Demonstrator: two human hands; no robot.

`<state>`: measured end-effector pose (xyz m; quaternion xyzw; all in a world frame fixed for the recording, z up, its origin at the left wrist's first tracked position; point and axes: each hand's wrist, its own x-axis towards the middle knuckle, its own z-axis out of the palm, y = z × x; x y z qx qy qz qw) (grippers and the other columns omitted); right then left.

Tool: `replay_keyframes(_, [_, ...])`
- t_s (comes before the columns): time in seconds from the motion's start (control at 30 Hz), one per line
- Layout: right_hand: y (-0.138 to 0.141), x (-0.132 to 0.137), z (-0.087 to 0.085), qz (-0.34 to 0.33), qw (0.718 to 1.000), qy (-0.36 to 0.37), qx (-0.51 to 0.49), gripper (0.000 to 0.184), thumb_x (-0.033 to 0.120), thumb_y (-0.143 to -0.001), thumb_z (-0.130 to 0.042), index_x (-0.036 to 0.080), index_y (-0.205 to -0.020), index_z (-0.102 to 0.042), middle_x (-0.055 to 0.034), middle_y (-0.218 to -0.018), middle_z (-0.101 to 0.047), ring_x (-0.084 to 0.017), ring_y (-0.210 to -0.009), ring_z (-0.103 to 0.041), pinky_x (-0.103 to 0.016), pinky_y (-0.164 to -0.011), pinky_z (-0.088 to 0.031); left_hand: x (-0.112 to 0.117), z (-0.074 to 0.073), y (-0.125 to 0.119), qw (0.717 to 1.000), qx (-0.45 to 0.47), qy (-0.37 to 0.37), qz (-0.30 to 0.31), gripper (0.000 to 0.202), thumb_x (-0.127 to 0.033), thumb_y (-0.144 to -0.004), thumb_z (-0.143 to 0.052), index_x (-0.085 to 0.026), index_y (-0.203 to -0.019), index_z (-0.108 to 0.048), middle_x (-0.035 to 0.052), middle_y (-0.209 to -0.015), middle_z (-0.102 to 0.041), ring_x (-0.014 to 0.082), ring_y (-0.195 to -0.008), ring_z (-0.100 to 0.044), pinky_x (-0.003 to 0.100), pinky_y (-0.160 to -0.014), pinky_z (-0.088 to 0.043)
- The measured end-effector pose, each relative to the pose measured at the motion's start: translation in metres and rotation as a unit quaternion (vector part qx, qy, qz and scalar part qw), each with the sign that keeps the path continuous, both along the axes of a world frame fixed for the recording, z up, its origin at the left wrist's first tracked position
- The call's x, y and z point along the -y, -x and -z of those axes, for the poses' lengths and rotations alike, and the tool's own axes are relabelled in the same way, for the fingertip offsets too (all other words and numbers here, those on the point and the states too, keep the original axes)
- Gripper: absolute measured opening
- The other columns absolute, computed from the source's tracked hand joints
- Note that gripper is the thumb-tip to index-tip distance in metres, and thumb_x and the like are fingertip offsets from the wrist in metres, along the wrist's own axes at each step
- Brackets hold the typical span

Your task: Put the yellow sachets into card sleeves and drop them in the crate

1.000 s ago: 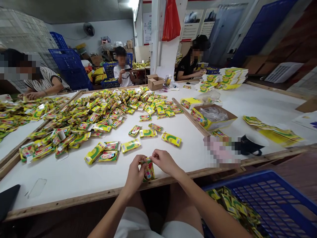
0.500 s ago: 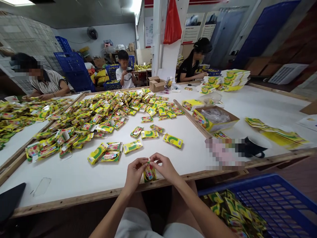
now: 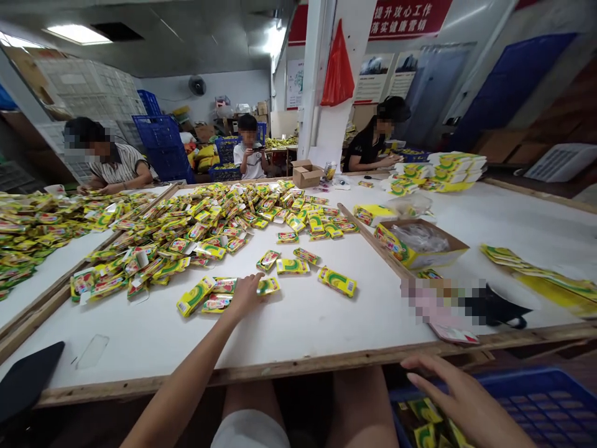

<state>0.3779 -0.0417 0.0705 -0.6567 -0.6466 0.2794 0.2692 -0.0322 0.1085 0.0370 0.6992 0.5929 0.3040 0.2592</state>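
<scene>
The left hand [image 3: 245,294] reaches across the white worktop [image 3: 298,317] and lies on a small yellow box [image 3: 268,285], fingers curled over it at the near edge of the box pile [image 3: 186,230]. The right hand [image 3: 459,398] hangs open and empty, fingers spread, over the blue crate [image 3: 550,404] of finished boxes [image 3: 426,420] beside the worktop.

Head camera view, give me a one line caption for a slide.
Left hand reaches a yellow packet on the white table; right hand hovers open over the blue crate.
</scene>
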Motion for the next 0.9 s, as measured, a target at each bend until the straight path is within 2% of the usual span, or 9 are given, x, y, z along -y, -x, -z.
replay_keyframes(0.07, [0.025, -0.002, 0.008, -0.002, 0.999, -0.008, -0.053, 0.028, 0.049, -0.074, -0.062, 0.023, -0.079, -0.07, -0.0075, -0.085, -0.073, -0.028, -0.083, -0.068, -0.035, -0.078, -0.054, 0.004, 0.002, -0.009, 0.996, 0.075, 0.026, 0.027, 0.036, -0.036, -0.075, -0.067, -0.018, -0.106, -0.058, 0.0077, -0.089, -0.068, 0.0271, -0.089, -0.064, 0.04, -0.08, -0.048])
replay_keyframes(0.13, [0.069, -0.013, 0.018, -0.001, 0.991, -0.036, -0.127, 0.028, 0.048, -0.079, -0.058, 0.022, -0.083, -0.067, -0.0065, -0.087, -0.072, -0.025, -0.085, -0.067, -0.034, -0.08, -0.053, 0.018, 0.007, -0.025, 0.98, 0.18, 0.057, 0.056, 0.033, -0.044, -0.086, -0.049, -0.017, -0.102, -0.057, 0.0069, -0.085, -0.069, 0.0226, -0.08, -0.065, 0.034, -0.071, -0.05])
replay_keyframes(0.23, [0.138, -0.039, 0.033, -0.011, 0.963, -0.075, -0.259, 0.024, 0.041, -0.081, -0.059, 0.023, -0.097, -0.059, -0.0073, -0.102, -0.068, -0.023, -0.093, -0.066, -0.034, -0.085, -0.051, 0.05, 0.014, -0.046, 0.935, 0.328, 0.096, 0.09, 0.035, -0.048, -0.084, -0.052, -0.016, -0.097, -0.056, 0.0073, -0.09, -0.069, 0.0205, -0.082, -0.065, 0.031, -0.072, -0.05])
replay_keyframes(0.33, [0.182, -0.06, 0.047, -0.05, 0.934, -0.075, -0.346, 0.026, 0.033, -0.081, -0.06, 0.024, -0.104, -0.052, -0.0057, -0.104, -0.066, -0.02, -0.089, -0.067, -0.033, -0.081, -0.052, 0.078, 0.02, -0.054, 0.9, 0.41, 0.113, 0.098, 0.04, -0.045, -0.081, -0.06, -0.021, -0.111, -0.046, 0.0055, -0.094, -0.069, 0.0183, -0.079, -0.065, 0.029, -0.069, -0.051])
replay_keyframes(0.43, [0.196, -0.068, 0.055, -0.087, 0.93, -0.066, -0.351, 0.021, 0.031, -0.082, -0.058, 0.023, -0.101, -0.055, -0.0029, -0.094, -0.066, -0.018, -0.081, -0.066, -0.03, -0.075, -0.051, 0.092, 0.023, -0.049, 0.903, 0.404, 0.106, 0.101, 0.044, -0.04, -0.085, -0.058, -0.027, -0.12, -0.034, 0.0045, -0.1, -0.066, 0.0159, -0.079, -0.065, 0.027, -0.068, -0.051])
replay_keyframes(0.57, [0.195, -0.075, 0.057, -0.127, 0.945, -0.045, -0.298, 0.015, 0.031, -0.083, -0.056, 0.02, -0.087, -0.064, -0.0016, -0.083, -0.067, -0.018, -0.08, -0.062, -0.03, -0.074, -0.049, 0.09, 0.026, -0.038, 0.93, 0.333, 0.092, 0.123, 0.028, -0.037, -0.087, -0.054, -0.023, -0.11, -0.046, 0.0055, -0.099, -0.065, 0.0175, -0.085, -0.064, 0.029, -0.075, -0.05])
replay_keyframes(0.67, [0.198, -0.082, 0.055, -0.127, 0.953, -0.052, -0.27, 0.015, 0.03, -0.081, -0.056, 0.019, -0.079, -0.066, -0.0017, -0.079, -0.067, -0.018, -0.078, -0.062, -0.029, -0.073, -0.048, 0.084, 0.026, -0.034, 0.947, 0.298, 0.053, 0.11, 0.02, -0.034, -0.085, -0.058, -0.02, -0.099, -0.056, 0.0072, -0.103, -0.064, 0.021, -0.096, -0.062, 0.032, -0.083, -0.05])
replay_keyframes(0.8, [0.204, -0.087, 0.053, -0.113, 0.942, -0.073, -0.307, 0.022, 0.025, -0.08, -0.057, 0.02, -0.101, -0.062, -0.0011, -0.082, -0.068, -0.017, -0.076, -0.063, -0.03, -0.073, -0.05, 0.082, 0.026, -0.033, 0.94, 0.332, 0.029, 0.078, 0.036, -0.031, -0.082, -0.062, -0.022, -0.115, -0.052, 0.0072, -0.107, -0.063, 0.0212, -0.098, -0.062, 0.035, -0.085, -0.05])
replay_keyframes(0.9, [0.205, -0.082, 0.052, -0.133, 0.945, -0.07, -0.289, 0.018, 0.026, -0.081, -0.058, 0.02, -0.096, -0.065, -0.0033, -0.089, -0.07, -0.018, -0.081, -0.064, -0.031, -0.077, -0.051, 0.085, 0.025, -0.032, 0.942, 0.326, 0.032, 0.07, 0.03, -0.032, -0.082, -0.061, -0.02, -0.11, -0.058, 0.0074, -0.102, -0.065, 0.0205, -0.093, -0.063, 0.034, -0.082, -0.051])
